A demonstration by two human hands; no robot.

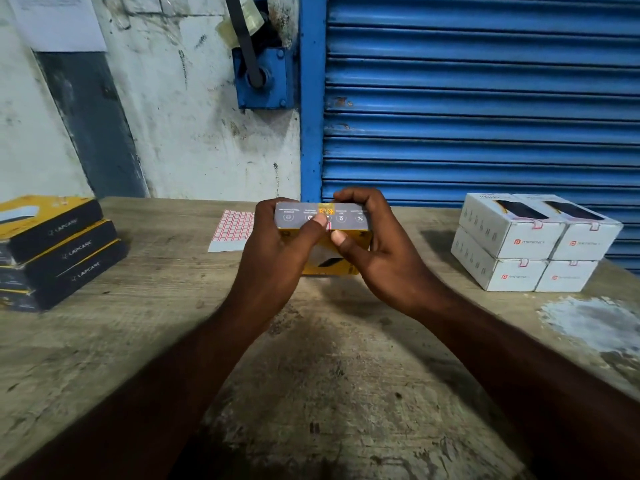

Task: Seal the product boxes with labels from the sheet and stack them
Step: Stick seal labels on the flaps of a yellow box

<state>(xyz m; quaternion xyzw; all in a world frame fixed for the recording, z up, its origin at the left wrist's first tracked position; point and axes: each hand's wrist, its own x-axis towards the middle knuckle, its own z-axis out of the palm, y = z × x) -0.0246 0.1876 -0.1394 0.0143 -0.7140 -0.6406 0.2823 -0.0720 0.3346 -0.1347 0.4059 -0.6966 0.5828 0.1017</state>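
the yellow box (pixel 349 216) is held just above the middle of the table (pixel 311 375), its dark side face turned up. the left hand (pixel 273 258) grasps its left end and the right hand (pixel 377 258) its right end, fingers curled over the far edge. both thumbs press at the seam, where a small red-edged label (pixel 329 227) shows between them. the label sheet (pixel 232 230) lies flat just behind. three dark boxes (pixel 59 251) are stacked far left, white boxes (pixel 533 240) stacked at right.
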